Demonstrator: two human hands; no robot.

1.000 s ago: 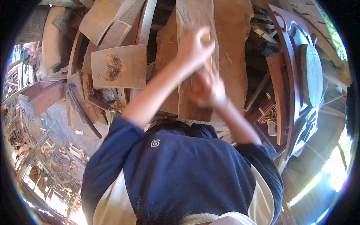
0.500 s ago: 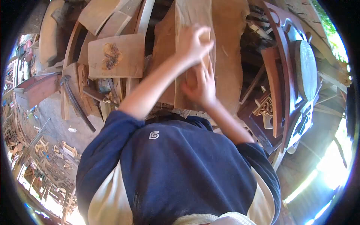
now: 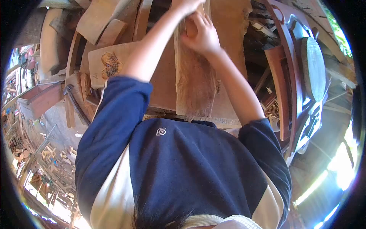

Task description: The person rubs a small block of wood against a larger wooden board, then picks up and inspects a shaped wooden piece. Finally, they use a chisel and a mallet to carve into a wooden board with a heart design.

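A long, narrow wooden board (image 3: 195,86) lies lengthwise before me on a wider slab with a rough edge (image 3: 230,65). Both of my hands are over its far part, closed around a brown wooden block-like tool (image 3: 191,28) pressed to the board. My right hand (image 3: 204,35) grips the near end, fingers pointing forward. Just ahead of it, my left hand (image 3: 187,5) is curled over the front of the tool and partly cut off by the top of the view. Fingers hide most of the tool.
To the left are a wooden piece with a dark burl mark (image 3: 110,65), a hammer-like tool (image 3: 74,101) and a reddish box (image 3: 44,99). Dark carved furniture frames (image 3: 291,76) with an oval panel (image 3: 314,69) stand at right. Wood scraps (image 3: 45,156) litter the left floor.
Both hands have slid forward along the board with the tool, from its middle toward the far end. My arms are straighter, and more of the near board surface shows.
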